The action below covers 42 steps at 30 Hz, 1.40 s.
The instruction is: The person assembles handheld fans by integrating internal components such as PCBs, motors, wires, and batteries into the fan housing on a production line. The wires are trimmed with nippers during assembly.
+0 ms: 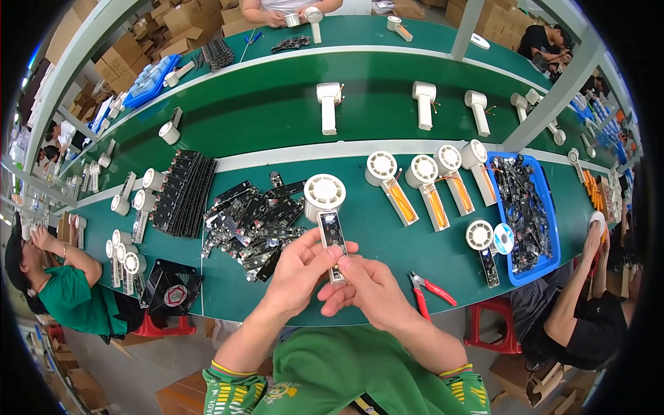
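A white handheld fan housing [324, 191] with a round vented head points away from me over the table edge. A black circuit board [332, 232] lies in its open handle. My left hand [299, 273] is closed round the handle, its thumb on the board. At the handle's lower end, my right hand [373, 287] grips too, thumb pressed on the board and fingers curled beneath. Loose black circuit boards [252, 221] are heaped left of the housing. Red-handled cutters [432, 292] lie to the right of my right hand.
Several fan housings with orange wires [398, 197] stand right of centre. A blue bin [555, 242] of circuit boards sits beyond, beside a fan with a board [488, 263]. Stacked board panels [183, 194] lie left. Behind runs a green conveyor [277, 90] carrying housings. Co-workers sit on both sides.
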### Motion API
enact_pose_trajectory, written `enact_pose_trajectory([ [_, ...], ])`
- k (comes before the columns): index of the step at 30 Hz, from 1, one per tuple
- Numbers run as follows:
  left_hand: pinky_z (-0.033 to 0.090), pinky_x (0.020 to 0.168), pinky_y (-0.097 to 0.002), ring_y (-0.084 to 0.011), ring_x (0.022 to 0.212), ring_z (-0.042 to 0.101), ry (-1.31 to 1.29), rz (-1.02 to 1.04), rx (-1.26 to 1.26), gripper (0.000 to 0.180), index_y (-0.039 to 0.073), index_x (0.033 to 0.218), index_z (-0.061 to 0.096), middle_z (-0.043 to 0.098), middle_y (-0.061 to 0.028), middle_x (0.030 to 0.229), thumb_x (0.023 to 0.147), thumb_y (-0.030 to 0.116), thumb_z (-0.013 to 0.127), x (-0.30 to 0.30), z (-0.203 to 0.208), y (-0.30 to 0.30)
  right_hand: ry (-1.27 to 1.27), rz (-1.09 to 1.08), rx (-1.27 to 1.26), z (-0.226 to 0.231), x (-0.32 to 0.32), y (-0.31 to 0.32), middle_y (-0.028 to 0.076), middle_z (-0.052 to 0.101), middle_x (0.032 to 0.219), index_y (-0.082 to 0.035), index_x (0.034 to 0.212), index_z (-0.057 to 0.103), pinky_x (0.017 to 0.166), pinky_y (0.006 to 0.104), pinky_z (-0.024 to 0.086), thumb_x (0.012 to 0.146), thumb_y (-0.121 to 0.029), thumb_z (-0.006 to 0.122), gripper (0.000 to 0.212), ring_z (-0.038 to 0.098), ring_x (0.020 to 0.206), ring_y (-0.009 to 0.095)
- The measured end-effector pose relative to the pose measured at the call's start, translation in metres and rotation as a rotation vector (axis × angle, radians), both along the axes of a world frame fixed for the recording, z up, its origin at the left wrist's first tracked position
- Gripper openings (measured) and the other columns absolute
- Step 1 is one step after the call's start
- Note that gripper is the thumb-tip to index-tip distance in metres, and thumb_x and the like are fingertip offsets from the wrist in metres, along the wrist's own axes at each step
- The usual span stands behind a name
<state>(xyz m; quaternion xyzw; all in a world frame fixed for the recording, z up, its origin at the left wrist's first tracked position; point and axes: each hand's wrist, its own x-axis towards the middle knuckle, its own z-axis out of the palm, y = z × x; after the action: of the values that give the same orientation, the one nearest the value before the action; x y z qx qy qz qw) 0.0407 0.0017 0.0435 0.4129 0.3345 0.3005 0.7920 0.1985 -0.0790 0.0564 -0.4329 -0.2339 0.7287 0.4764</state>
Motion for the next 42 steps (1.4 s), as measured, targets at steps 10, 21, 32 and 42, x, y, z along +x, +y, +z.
enact_pose_trajectory([
  [10,0.062,0.082,-0.0317,-0.0175,0.094,0.074,0.145,-0.051,-0.090,0.029,0.002,0.122,0.064,0.075,-0.0135,0.114,0.109,0.027,0.067,0.009,0.018,0.019,0.060,-0.048,-0.092,0.013,0.009,0.014,0.023,0.078,0.101,0.009,0.124,0.066,0.080,0.0388,0.067,0.117,-0.042,0.048,0.055,0.081,0.084,0.028],
  [21,0.059,0.068,-0.0264,-0.0110,0.083,0.071,0.095,0.004,-0.154,0.037,0.006,0.113,0.066,0.073,-0.0050,0.097,0.108,0.042,0.067,0.015,0.023,0.017,0.250,-0.031,-0.107,0.024,0.013,0.022,0.021,0.079,0.106,0.004,0.137,0.057,0.085,0.0403,0.067,0.117,-0.046,0.046,0.055,0.081,0.087,0.025],
  [32,0.062,0.072,-0.0290,-0.0150,0.085,0.073,0.103,0.055,-0.189,0.044,0.005,0.116,0.067,0.073,-0.0081,0.101,0.106,0.047,0.070,0.019,0.028,0.015,0.303,-0.028,-0.108,0.029,0.014,0.024,0.022,0.080,0.107,0.000,0.135,0.057,0.089,0.0415,0.066,0.118,-0.044,0.042,0.049,0.081,0.090,0.026],
  [42,0.060,0.076,-0.0296,-0.0140,0.087,0.072,0.051,0.211,-0.204,0.046,0.006,0.119,0.067,0.072,-0.0058,0.101,0.104,0.049,0.073,0.038,0.030,0.008,0.385,-0.069,-0.085,0.025,0.021,0.032,0.021,0.080,0.107,-0.001,0.133,0.058,0.093,0.0402,0.066,0.117,-0.040,0.046,0.045,0.082,0.093,0.026],
])
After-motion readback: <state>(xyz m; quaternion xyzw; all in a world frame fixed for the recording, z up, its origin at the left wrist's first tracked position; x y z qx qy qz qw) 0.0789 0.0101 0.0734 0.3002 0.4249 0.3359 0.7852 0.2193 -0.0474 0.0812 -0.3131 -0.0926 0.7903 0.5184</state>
